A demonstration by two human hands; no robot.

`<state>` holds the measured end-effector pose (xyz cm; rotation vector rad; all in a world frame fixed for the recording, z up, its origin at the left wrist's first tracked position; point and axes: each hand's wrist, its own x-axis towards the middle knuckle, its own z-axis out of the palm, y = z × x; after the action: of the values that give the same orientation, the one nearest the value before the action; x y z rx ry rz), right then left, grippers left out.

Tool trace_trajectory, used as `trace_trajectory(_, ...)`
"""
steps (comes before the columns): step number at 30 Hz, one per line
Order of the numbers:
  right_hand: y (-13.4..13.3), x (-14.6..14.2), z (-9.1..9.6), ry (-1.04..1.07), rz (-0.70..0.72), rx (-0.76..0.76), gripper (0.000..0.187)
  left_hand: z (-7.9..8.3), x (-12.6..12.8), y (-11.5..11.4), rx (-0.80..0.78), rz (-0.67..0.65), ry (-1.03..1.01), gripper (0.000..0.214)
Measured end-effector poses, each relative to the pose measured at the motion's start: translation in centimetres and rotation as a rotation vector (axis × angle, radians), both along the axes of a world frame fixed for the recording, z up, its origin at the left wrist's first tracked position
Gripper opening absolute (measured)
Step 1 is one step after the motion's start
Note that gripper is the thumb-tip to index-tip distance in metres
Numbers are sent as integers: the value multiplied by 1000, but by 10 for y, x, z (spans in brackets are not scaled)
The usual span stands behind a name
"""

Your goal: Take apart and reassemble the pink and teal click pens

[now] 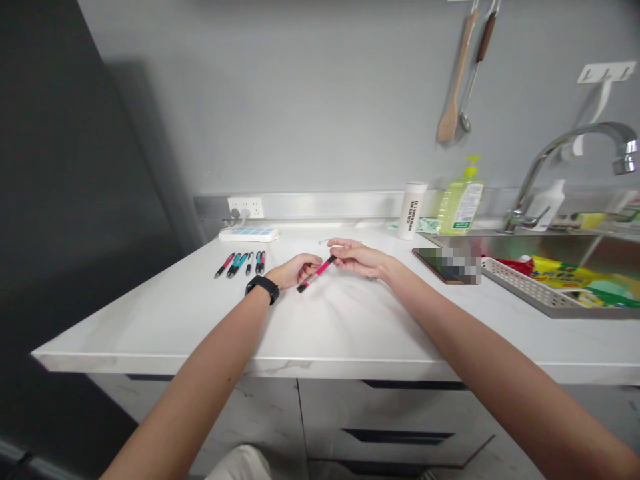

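Observation:
A pink pen (319,272) with black ends slants above the white countertop (200,327). Its upper end is pinched between the thumb and fingers of my right hand (357,258). My left hand (296,270), with a black band on the wrist, curls its fingers against the pen's middle; exactly how they touch is partly hidden. To the left lies a row of several pens: a red one (225,265), teal ones (237,265), and a black and white one (249,263). Some small thin item (326,241) shows behind my right hand, too small to name.
At the back left sit a white power strip (249,235) and a wall socket (245,207). Rightward stand a white canister (413,211), a green soap bottle (461,203), a dark flat tablet-like object (434,261), a perforated tray (517,283) holding packets, and the sink faucet (537,167).

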<state>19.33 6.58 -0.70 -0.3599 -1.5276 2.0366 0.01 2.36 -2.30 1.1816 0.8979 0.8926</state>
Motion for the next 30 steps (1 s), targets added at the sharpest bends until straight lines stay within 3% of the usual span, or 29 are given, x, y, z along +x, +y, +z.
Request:
trace_trajectory(4, 3, 2, -2, 6, 7, -5, 30, -1, -2, 3, -5, -144, 44, 29)
trace_trajectory(9, 7, 3, -6, -5, 8, 9, 35, -1, -2, 5, 20, -189, 62, 29)
trace_trajectory(17, 8, 0, -8, -8, -53, 58, 26, 2, -1, -4, 119, -191, 93, 18)
trace_trajectory(21, 7, -2, -8, 19, -75, 113, 35, 5, 3, -10, 149, -175, 134, 28)
trace_trajectory(30, 8, -1, -5, 66, -103, 132, 31, 5, 3, -12, 181, -168, 166, 29)
